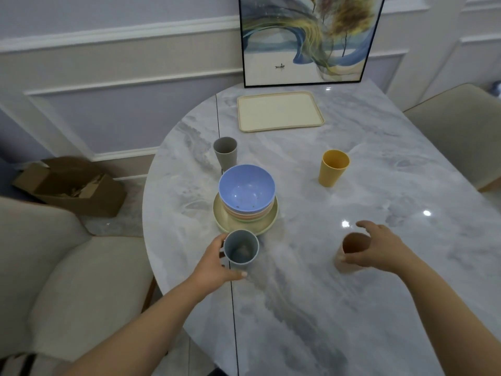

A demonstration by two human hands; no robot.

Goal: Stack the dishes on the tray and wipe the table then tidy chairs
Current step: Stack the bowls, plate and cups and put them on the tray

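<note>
A cream tray point(280, 111) lies empty at the far side of the marble table point(311, 294). Mid-table, a blue bowl point(246, 187) tops a stack of bowls on a pale yellow-green plate point(245, 226). My left hand point(217, 263) wraps a blue-grey cup point(241, 249) just in front of that plate. On the right, my right hand point(379, 249) closes around a brown cup point(352, 249). A grey cup point(225, 151) stands behind the bowls and a yellow cup point(333, 167) stands to their right.
A framed painting point(309, 36) leans on the wall behind the tray. Beige chairs stand at the left point(67, 280) and the right point(461, 126). An open cardboard box point(70, 183) sits on the floor at the left.
</note>
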